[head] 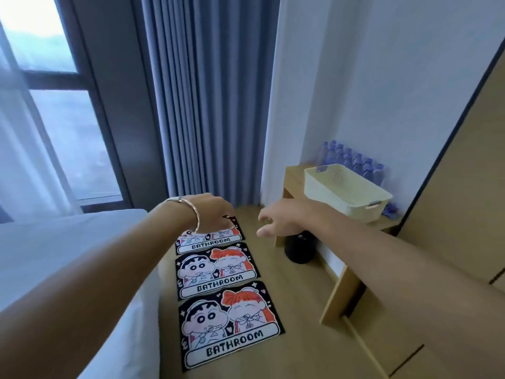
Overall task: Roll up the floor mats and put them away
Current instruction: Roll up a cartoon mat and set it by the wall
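Reaching out in front of the person, both bare arms stretch over the wooden floor. Three floor mats lie flat on it in a row, along the floor's left edge, right beside the white bed. Each mat shows two cartoon kids and the word BATHROOM. The near mat is closest to the camera. The middle mat comes next. The far mat lies close to the floor's far edge, near the blue curtain. The mats sit end to end with thin strips of floor between them.

The left hand has a silver bracelet on its wrist. It is over the far end of the far mat. Its fingers point down and away, so I cannot tell if they hold the mat or only hang above it. The right hand is loose, with its fingers spread a little, and it holds nothing. It hangs in the air just to the right of the far mat.

A low wooden table stands by the white wall on the right. A cream basket sits on the table top. Water bottles stand behind the basket, along the table's back edge by the wall. A black bin stands on the floor under the table. A window is to the left of the curtain.
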